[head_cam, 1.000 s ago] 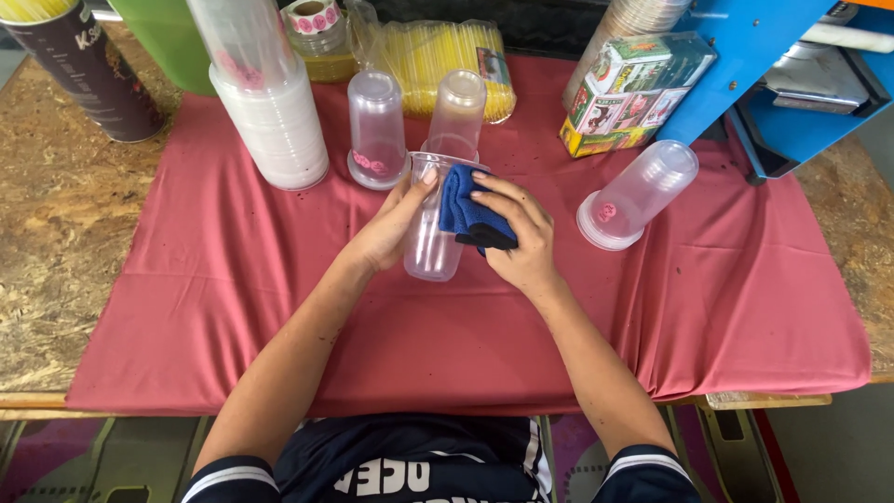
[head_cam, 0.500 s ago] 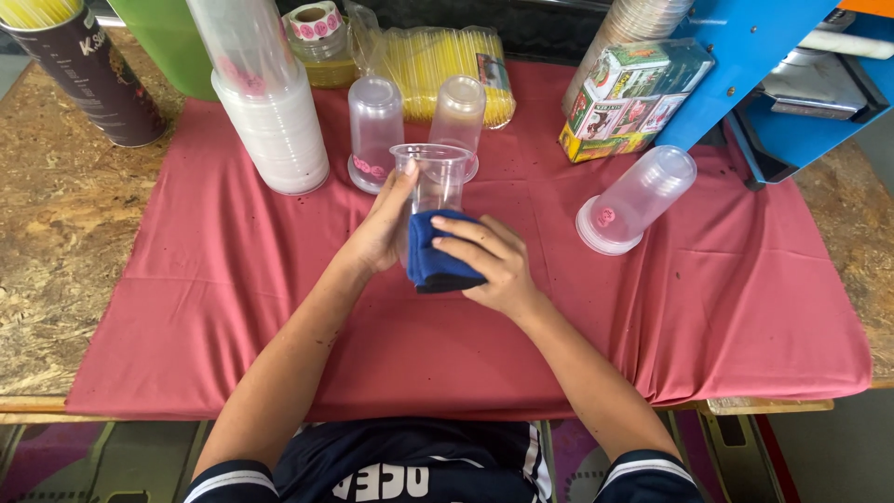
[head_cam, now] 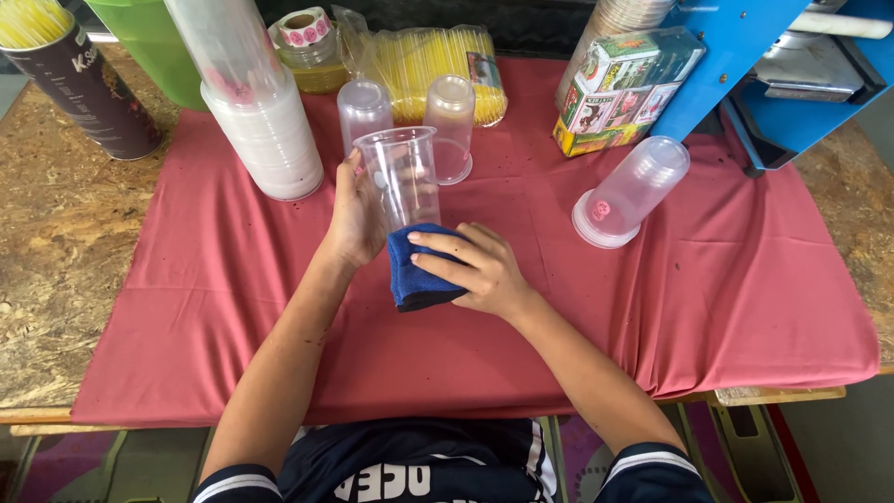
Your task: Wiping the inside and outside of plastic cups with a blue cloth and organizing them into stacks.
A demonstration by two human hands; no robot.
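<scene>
— How was the clear, thin-walled plastic cup (head_cam: 402,177) placed?

— It was held upright at centre frame, mouth up, its long axis near vertical; the left hand (head_cam: 354,219) was wrapped round its left side.

— And rightward?

— A folded dark blue terry cloth (head_cam: 416,272) was pressed against the cup's base by the right hand (head_cam: 475,270), fingers flat. Soft nap was set against smooth plastic, above a red tablecloth (head_cam: 233,307).
</scene>
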